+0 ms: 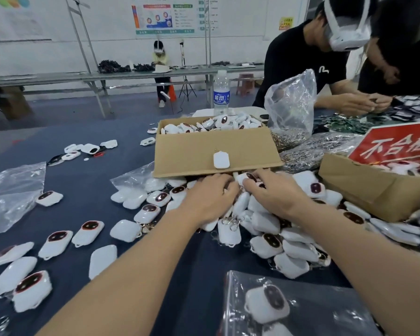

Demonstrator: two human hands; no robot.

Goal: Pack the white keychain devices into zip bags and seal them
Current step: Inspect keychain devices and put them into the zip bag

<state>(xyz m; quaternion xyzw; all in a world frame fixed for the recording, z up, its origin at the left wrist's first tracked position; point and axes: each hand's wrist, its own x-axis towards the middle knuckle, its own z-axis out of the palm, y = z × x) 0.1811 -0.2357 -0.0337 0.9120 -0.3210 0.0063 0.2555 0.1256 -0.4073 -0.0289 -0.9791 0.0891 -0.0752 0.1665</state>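
The person's two bare arms reach forward over the dark blue table (87, 209) to the pile of white keychain devices (264, 221), heaped just in front of an open cardboard box (216, 149). The right hand (274, 190) has thumb and forefingers clamped on one device (246, 178) at the top of the heap, its dark face half showing. The left hand (211, 197) lies palm down at nine o'clock from it, fingers curled into the pile. Whether they grip anything cannot be told (the knuckles hide the tips).

From the hands, the cardboard box stands at twelve o'clock, full of more devices. A lone device (221, 160) lies face down on its front flap. A water bottle (221, 93) stands upright behind the box.

At five o'clock, near the bottom edge, a clear zip bag (313, 311) lies flat with a bagged device (267, 304) inside it. At nine o'clock a second clear bag (10, 190) lies crumpled on the table, with a stray device (49, 198) resting at its edge. Loose devices (56, 243) are scattered at seven and eight o'clock.

At three o'clock a second box (374, 190) holds more devices beside a red sign (398, 144). At one o'clock another person in a black shirt (301, 57) bends over the table.
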